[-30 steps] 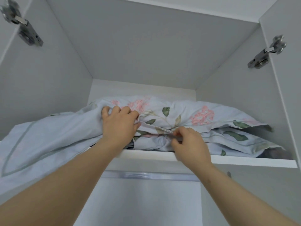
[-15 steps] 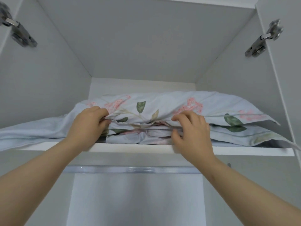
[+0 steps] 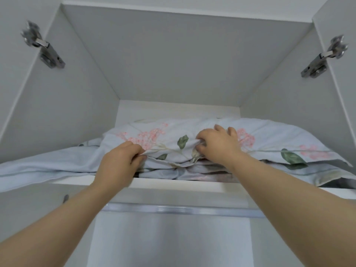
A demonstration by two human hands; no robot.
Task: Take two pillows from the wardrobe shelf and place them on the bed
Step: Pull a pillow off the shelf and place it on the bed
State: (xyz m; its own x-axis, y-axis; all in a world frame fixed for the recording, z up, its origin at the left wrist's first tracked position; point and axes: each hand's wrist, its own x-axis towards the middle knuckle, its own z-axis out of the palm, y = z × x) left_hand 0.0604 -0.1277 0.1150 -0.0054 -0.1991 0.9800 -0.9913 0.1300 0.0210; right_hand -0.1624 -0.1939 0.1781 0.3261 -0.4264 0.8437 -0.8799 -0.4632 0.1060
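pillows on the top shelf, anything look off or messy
Slightly messy. The top pillow is bunched where the left hand and right hand grip its front edge, the lower pillow is crumpled beneath it, and pale fabric at the left spills over the shelf front. No damage shows.

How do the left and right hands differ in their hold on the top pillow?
The left hand sits lower, at the front hem of the top pillow near the shelf edge; the right hand reaches farther in, onto its upper face. The left hand is curled wholly round the hem; the right hand bunches a fold with some fingers stretched over the cloth. Both grip the same pillow.
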